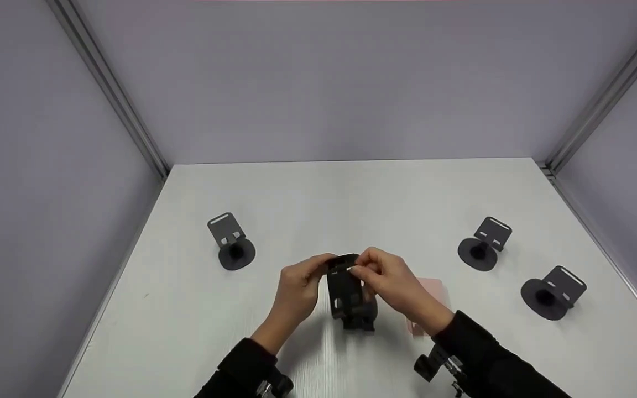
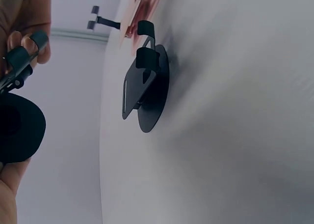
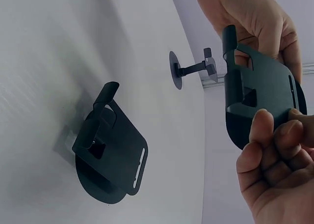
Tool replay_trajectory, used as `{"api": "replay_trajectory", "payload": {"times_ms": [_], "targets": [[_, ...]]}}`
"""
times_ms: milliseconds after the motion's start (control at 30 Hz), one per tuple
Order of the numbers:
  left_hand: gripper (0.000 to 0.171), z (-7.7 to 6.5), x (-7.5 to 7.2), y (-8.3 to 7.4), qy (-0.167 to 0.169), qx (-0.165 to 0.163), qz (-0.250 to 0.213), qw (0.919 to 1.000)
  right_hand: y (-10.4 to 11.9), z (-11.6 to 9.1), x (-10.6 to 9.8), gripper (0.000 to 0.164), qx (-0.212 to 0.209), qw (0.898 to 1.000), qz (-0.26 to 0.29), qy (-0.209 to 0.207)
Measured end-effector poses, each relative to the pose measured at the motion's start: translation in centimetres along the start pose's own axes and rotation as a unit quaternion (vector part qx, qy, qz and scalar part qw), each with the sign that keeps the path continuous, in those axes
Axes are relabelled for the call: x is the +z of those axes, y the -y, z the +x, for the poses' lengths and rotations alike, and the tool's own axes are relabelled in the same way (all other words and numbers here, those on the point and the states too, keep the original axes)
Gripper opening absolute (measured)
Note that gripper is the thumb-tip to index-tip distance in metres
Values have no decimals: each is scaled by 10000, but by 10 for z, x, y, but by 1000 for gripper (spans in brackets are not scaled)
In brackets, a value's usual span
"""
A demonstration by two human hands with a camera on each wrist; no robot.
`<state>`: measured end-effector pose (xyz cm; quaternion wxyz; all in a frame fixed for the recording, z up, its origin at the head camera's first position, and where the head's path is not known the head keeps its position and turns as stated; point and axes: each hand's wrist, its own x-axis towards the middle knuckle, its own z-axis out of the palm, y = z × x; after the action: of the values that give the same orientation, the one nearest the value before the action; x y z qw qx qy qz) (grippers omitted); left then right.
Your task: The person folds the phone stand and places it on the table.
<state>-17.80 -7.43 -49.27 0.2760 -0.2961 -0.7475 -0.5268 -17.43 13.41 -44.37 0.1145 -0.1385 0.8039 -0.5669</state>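
A black phone stand [image 1: 344,290] with a slotted plate and a round base is held up off the table between both hands. My left hand [image 1: 298,287] grips its far left edge, the fingers partly behind the plate in the right wrist view. At the far right edge, my right hand [image 1: 389,279] pinches the plate with thumb and fingers [image 3: 262,128]. Below the held stand, a second black phone stand [image 3: 115,148] rests on the table, partly hidden in the head view. A pink stand [image 1: 433,288] sits on the table, partly covered by my right hand and forearm.
On the white table [image 1: 186,331] another black stand [image 1: 234,243] stands at the left. Two more are at the right, a farther stand [image 1: 484,243] and a nearer stand [image 1: 554,293]. Grey panels [image 1: 318,83] enclose the back and sides.
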Motion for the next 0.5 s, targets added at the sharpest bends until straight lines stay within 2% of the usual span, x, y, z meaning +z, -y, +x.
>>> {"api": "replay_trajectory", "payload": {"times_ms": [200, 400, 500], "targets": [[22, 4, -2, -2, 120, -578, -229, 9980, 0, -2, -2, 21, 61, 9995, 245, 188], [21, 6, -7, -3, 153, -1059, -360, 9936, -6, -5, -3, 19, -194, 9990, -22, 396], [20, 6, -9, -2, 119, -1129, -401, 9927, -10, -7, -3, 17, -217, 9982, -119, 551]]}}
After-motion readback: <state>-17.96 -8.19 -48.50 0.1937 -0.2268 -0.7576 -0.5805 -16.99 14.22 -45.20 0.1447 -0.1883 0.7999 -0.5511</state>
